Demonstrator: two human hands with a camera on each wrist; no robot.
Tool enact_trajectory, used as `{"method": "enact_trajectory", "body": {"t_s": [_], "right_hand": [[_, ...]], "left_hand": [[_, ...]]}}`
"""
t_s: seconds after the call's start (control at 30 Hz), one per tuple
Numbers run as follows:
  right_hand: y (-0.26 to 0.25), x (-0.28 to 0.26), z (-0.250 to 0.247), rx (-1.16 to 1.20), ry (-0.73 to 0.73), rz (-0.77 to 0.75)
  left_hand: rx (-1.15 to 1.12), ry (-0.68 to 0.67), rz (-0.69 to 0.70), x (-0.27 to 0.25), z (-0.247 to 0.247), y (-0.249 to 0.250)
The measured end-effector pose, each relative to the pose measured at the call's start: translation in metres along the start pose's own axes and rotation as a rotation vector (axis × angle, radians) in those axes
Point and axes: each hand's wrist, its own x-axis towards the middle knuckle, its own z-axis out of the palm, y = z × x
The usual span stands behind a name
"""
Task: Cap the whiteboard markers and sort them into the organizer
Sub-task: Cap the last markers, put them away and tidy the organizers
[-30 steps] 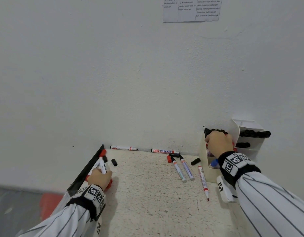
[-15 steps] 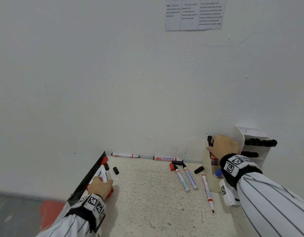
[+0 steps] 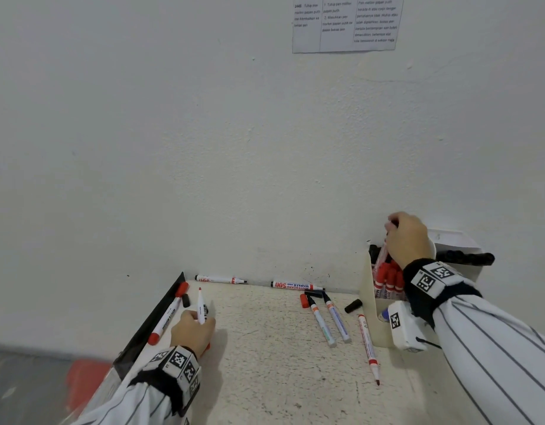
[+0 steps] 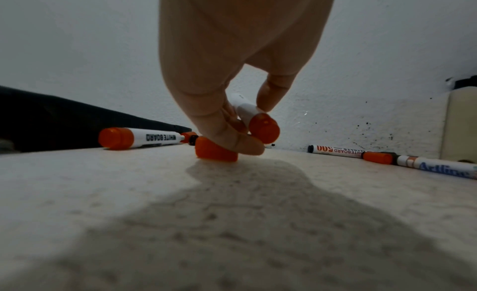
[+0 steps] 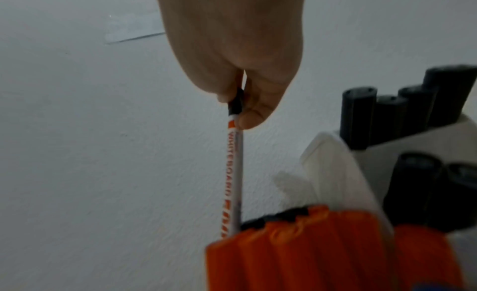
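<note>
Our right hand [image 5: 240, 71] pinches a slim red-lettered white marker [image 5: 233, 173] above the cream plastic organizer [image 3: 367, 305]; it may snag on crowded red caps. Our left hand [image 3: 193, 331] grips an uncapped red marker [image 3: 201, 305], which may stain the table.

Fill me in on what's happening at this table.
A person is capping and sorting whiteboard markers. The left hand grips an uncapped white marker with a red end, its fingertips touching a loose red cap on the speckled tabletop. The right hand pinches a thin red-lettered whiteboard marker upright at the cream organizer, among red-capped markers. Several markers still lie loose.
</note>
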Motion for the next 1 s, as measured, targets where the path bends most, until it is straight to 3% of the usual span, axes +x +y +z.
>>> {"method": "enact_trajectory", "body": {"t_s": [0.1,0.23,0.4,0.53,0.73,1.0], "right_hand": [[0.007,0.019,-0.010,0.219,0.158,-0.059],[0.020,0.025,-0.025,0.338,0.209,-0.090],[0.028,0.018,-0.026,0.331,0.125,-0.168],[0.029,0.017,-0.023,0.308,0.146,-0.252],[0.024,0.020,-0.026,0.264,0.099,-0.261],[0.027,0.003,-0.007,0.160,-0.150,-0.193]], "left_hand": [[-0.013,-0.007,0.007,-0.002,0.008,0.004],[-0.016,-0.028,-0.002,-0.006,0.020,0.012],[0.048,-0.068,0.028,-0.013,0.031,0.021],[0.065,-0.110,0.038,-0.016,0.033,0.024],[0.093,-0.149,0.041,-0.013,0.035,0.020],[0.088,-0.158,0.082,-0.014,0.034,0.020]]}}
